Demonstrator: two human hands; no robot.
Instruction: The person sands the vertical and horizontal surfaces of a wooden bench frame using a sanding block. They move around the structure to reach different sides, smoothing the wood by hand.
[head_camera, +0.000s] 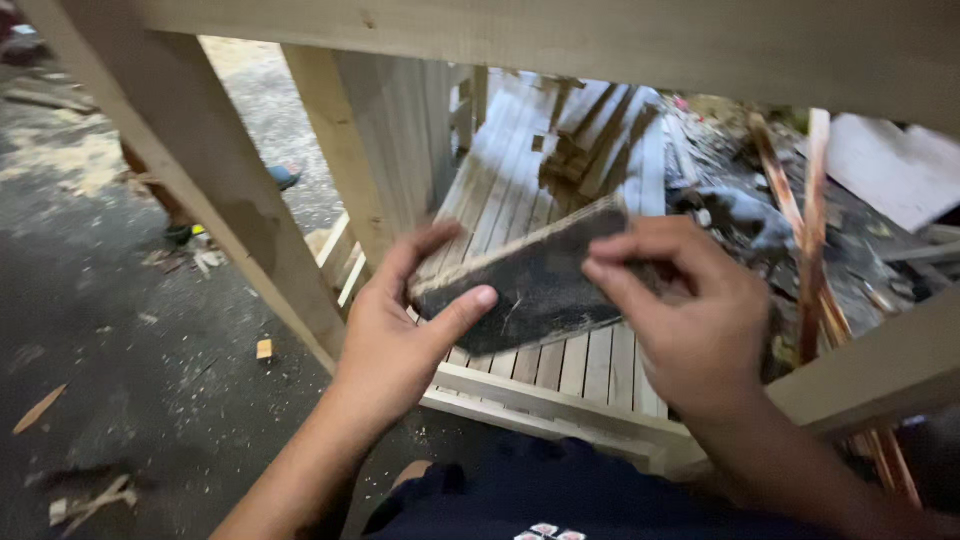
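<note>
Overhead, a pale wooden frame (560, 40) filled the view: a thick beam ran across the far top, a slanted post (190, 170) came down on the left, and another rail (880, 370) crossed on the near right. Beneath it lay a slatted wooden panel (590, 365), its boards running from near to far, with more stacked slatted pieces (590, 140) at the far end. The dark concrete floor (110, 330) stretched away on the left, scattered with sawdust, chips and a small wood block (264, 349). On the right a heap of splintered scrap wood (815, 230) and debris lay beside a white sheet (890, 165).

Between the hands, above the slatted panel, was a dark, worn piece of sandpaper (535, 285), bent along its upper edge so that a pale backing showed. The left hand (400, 335) clamped its left end, thumb pressed on the gritty near face and fingers curled behind. The right hand (690, 315) pinched its right end, fingertips closed on the sheet near the top edge. Both forearms rose from the near edge, over a dark garment (560, 500) on the person's lap.
</note>
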